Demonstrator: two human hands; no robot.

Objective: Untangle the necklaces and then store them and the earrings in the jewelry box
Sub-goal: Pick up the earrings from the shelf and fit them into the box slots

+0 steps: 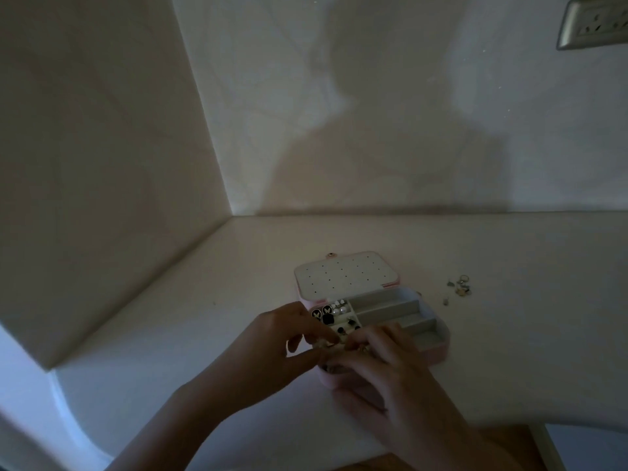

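A pink jewelry box lies open on the white counter, its perforated lid laid flat behind it. Black and pearl earrings sit in its left compartments; the long grey compartments on the right hold nothing I can see. My left hand and my right hand meet over the box's front left corner, fingertips pinching a small gold tangle of necklace chain. More chain shows just below my fingers at the box's front edge. The dim light hides the details.
A small heap of loose earrings and rings lies on the counter to the right of the box. Walls close the counter at the back and left. A wall socket sits at the top right. A wooden edge runs along the bottom.
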